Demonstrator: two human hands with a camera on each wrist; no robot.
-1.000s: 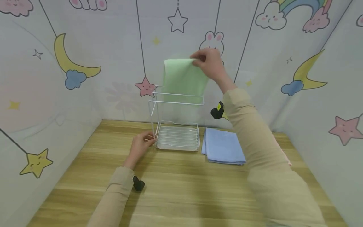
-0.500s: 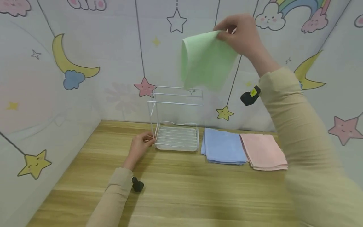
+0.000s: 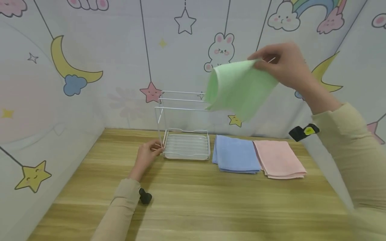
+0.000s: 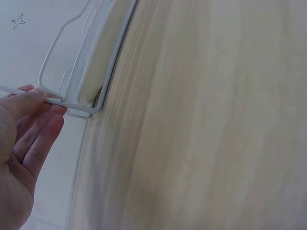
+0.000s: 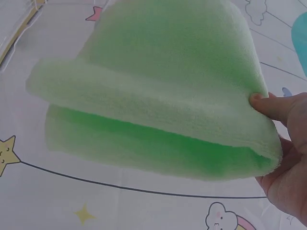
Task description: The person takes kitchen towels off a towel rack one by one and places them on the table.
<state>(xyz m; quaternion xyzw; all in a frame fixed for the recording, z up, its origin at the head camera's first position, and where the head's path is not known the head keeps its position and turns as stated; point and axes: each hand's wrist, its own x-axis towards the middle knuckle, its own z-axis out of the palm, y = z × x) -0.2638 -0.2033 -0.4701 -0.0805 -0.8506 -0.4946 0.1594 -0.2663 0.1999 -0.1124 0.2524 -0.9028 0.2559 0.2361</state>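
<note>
A folded light-green cloth [image 3: 241, 85] hangs in the air, pinched at its upper edge by my right hand [image 3: 283, 65]. It overlaps the right ends of the rack's top bars in the head view. In the right wrist view the thumb presses on the green cloth [image 5: 168, 52], whose folded layers gape apart. My left hand [image 3: 146, 154] pinches a lower left wire of the white wire rack [image 3: 187, 109]. Seen from the left wrist, thumb and fingers of the left hand [image 4: 29, 124] close on the thin white wire [image 4: 72, 104] near its corner.
On the wooden table [image 3: 193, 201], a folded blue cloth [image 3: 236, 154] lies right of the rack. Beside it is a folded pink cloth [image 3: 280, 159]. A pale tray [image 3: 187, 156] sits in the rack's base. Patterned wall sheets [image 3: 126, 43] stand behind and at both sides.
My right hand lifted the green cloth up and right, off the rack's top bars, then lowered it somewhat further right. The pink cloth came into full view. My left hand stayed on the rack.
</note>
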